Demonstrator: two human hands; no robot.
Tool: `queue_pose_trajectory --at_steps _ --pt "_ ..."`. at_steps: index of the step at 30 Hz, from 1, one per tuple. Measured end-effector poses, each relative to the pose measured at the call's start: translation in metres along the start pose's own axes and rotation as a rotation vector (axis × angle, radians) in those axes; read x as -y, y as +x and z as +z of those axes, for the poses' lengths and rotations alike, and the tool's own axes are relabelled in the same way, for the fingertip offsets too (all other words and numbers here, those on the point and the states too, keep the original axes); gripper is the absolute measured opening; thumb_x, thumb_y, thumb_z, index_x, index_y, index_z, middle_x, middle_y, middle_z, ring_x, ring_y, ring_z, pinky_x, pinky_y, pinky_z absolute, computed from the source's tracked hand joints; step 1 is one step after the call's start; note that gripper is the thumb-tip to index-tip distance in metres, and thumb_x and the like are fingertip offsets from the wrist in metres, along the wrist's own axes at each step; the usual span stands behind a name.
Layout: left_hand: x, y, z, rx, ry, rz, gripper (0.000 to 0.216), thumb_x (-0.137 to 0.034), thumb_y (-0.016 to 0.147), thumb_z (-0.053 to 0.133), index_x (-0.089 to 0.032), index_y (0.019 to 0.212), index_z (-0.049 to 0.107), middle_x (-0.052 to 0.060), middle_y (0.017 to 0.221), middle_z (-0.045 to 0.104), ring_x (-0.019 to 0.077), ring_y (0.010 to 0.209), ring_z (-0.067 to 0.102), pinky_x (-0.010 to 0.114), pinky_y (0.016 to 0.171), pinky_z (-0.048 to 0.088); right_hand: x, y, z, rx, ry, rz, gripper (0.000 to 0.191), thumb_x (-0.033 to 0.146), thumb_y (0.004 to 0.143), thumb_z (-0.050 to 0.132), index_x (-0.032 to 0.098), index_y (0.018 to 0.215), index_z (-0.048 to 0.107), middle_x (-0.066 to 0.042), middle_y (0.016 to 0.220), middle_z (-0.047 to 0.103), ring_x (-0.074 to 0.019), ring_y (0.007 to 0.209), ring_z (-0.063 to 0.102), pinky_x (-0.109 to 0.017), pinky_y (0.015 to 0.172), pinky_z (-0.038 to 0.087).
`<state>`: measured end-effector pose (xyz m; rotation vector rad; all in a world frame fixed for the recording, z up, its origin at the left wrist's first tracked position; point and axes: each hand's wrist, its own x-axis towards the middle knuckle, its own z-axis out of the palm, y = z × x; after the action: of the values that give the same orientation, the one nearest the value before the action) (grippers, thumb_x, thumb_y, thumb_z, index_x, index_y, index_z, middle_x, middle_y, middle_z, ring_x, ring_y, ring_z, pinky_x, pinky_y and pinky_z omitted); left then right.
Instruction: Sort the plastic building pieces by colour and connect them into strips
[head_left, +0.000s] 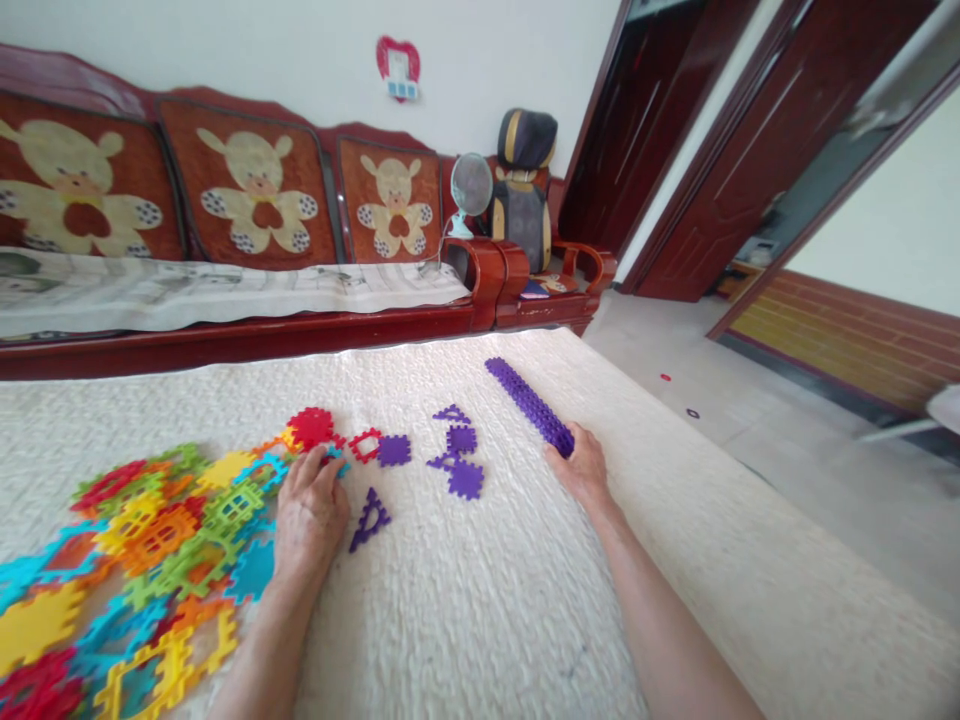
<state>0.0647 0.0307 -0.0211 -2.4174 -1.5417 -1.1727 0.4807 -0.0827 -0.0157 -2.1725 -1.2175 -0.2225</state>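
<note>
My right hand (583,468) is closed around the near end of a long stack of purple interlocking tiles (525,398), which slants away to the left on the table. At the right edge of a colourful pile, my left hand (311,500) has its fingers bent down among red and blue pieces; what they grip is hidden. Just beyond those fingers lies a round red toothed piece (310,427). Between my hands are a purple square tile (394,450), a red open-frame piece (366,445), a purple triangle (370,520) and several more purple pieces (466,480).
Mixed red, yellow, green, orange and blue pieces (161,535) spread over the left of the cream-covered table (480,620). Behind it stands a wooden sofa (247,345) with bear-pattern cushions, and a small fan (471,185). Two small pieces, one a red piece (665,377), lie on the floor.
</note>
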Motion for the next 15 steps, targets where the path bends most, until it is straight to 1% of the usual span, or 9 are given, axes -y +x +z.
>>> queue_pose_trajectory --at_steps 6,9,12,15 --pt "0.001 0.0 0.001 -0.003 -0.038 -0.027 0.031 -0.016 0.082 0.049 -0.019 0.103 0.072 0.013 0.128 0.063 0.0319 0.126 0.053 0.052 0.111 0.043 0.007 0.003 -0.001 0.024 -0.033 0.032 0.056 0.043 0.077 0.057 0.014 0.125 0.06 -0.015 0.11 0.067 -0.0324 0.105 0.061 -0.049 0.098 0.047" --pt "0.002 -0.001 0.002 -0.007 -0.036 -0.017 0.031 -0.016 0.083 0.049 -0.018 0.104 0.072 0.014 0.129 0.063 0.0323 0.126 0.053 0.052 0.11 0.044 0.011 0.003 -0.003 0.036 -0.042 0.047 0.056 0.042 0.077 0.057 0.013 0.125 0.06 -0.016 0.11 0.066 -0.0326 0.105 0.061 -0.049 0.099 0.047" --pt "0.003 -0.001 0.003 -0.012 -0.028 -0.01 0.031 -0.016 0.083 0.049 -0.017 0.104 0.072 0.015 0.129 0.063 0.0328 0.125 0.054 0.052 0.11 0.044 0.011 0.003 -0.003 0.041 -0.041 0.063 0.055 0.041 0.077 0.057 0.013 0.124 0.06 -0.016 0.109 0.066 -0.0329 0.105 0.061 -0.049 0.099 0.047" --pt "0.002 -0.001 0.003 -0.015 -0.033 -0.021 0.031 -0.016 0.082 0.049 -0.019 0.104 0.072 0.013 0.128 0.063 0.0322 0.124 0.054 0.053 0.11 0.044 0.009 0.004 -0.003 0.039 -0.023 0.08 0.054 0.041 0.076 0.059 0.014 0.123 0.06 -0.015 0.109 0.065 -0.0328 0.105 0.06 -0.05 0.099 0.047"
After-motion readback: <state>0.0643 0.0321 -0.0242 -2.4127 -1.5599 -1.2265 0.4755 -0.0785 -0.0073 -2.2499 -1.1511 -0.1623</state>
